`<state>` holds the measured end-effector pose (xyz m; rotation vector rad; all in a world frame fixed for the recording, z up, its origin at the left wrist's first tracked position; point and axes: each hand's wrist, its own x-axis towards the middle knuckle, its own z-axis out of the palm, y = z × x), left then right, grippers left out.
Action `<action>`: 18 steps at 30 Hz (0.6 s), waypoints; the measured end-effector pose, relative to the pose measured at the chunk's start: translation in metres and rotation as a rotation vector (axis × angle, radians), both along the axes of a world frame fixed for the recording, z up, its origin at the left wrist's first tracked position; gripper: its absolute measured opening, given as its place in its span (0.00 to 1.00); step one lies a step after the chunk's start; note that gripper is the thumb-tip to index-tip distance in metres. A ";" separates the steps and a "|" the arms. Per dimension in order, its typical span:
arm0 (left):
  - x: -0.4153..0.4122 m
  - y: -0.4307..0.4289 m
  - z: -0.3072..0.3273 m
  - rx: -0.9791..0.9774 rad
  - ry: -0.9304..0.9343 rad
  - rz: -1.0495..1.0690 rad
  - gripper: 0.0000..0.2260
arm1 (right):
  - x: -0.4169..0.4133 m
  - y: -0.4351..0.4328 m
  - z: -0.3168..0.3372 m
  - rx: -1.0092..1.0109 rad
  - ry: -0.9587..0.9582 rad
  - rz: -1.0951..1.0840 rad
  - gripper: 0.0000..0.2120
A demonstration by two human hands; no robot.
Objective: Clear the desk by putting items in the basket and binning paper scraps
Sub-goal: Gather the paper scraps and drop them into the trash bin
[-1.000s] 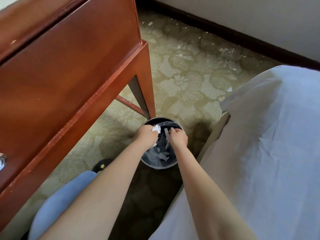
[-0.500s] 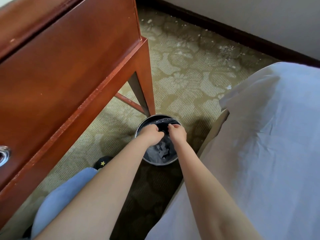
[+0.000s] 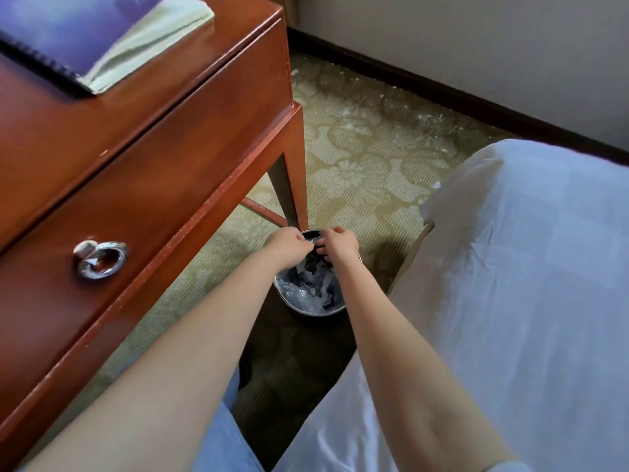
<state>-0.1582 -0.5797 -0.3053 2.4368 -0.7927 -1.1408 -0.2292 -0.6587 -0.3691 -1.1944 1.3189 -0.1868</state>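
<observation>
Left hand (image 3: 288, 245) and right hand (image 3: 341, 246) hover close together over the far rim of the bin (image 3: 308, 313) at frame centre. Fingers are curled; whether they pinch anything cannot be told. Paper scraps (image 3: 325, 291) lie inside. Risk: scraps released at the rim may land on the carpet (image 3: 357, 172), and a wrist may tip the bin.

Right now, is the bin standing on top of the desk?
No, the bin stands on the carpet, close beside the desk leg.
</observation>
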 end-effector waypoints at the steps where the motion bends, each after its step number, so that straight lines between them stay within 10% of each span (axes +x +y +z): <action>1: 0.000 0.004 0.007 -0.018 -0.008 0.004 0.08 | 0.000 0.004 0.008 -0.009 -0.012 -0.012 0.08; 18: -0.041 0.150 0.180 -0.968 -0.397 0.220 0.08 | -0.028 0.112 0.226 -0.126 -0.631 -0.020 0.07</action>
